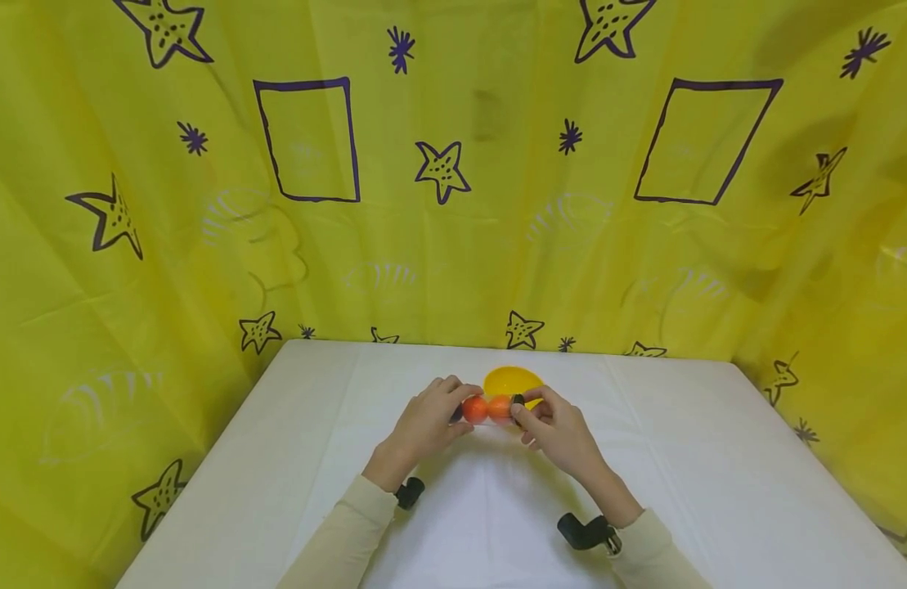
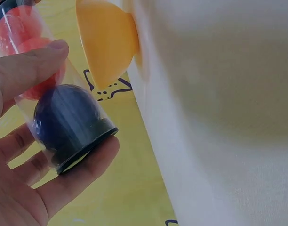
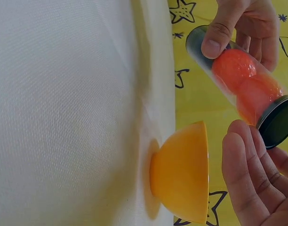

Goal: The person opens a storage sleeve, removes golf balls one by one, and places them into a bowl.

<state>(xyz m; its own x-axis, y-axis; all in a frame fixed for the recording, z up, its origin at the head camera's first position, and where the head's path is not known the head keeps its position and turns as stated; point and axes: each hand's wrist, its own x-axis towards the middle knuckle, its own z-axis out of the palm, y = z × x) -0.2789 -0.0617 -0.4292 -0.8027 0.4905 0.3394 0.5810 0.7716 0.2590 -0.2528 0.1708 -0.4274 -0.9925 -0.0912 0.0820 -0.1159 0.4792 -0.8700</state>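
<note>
Head view, left hand [image 1: 426, 423] and right hand [image 1: 559, 428] both gripping a clear tube [image 1: 488, 408] of orange balls [image 1: 476, 409], yellow bowl [image 1: 511, 381] just behind on white table [image 1: 718, 458]

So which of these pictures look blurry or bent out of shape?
Head view: sharp, evenly lit, wide lens bowing the yellow starred backdrop. Left wrist view: round yellow plastic bowl soft, white tablecloth blurred. Right wrist view: clear plastic tube of orange balls fairly crisp.

The yellow bowl [image 1: 512, 381] stands just behind both hands; bare white table [image 1: 718, 458] lies open left, right and nearer.
</note>
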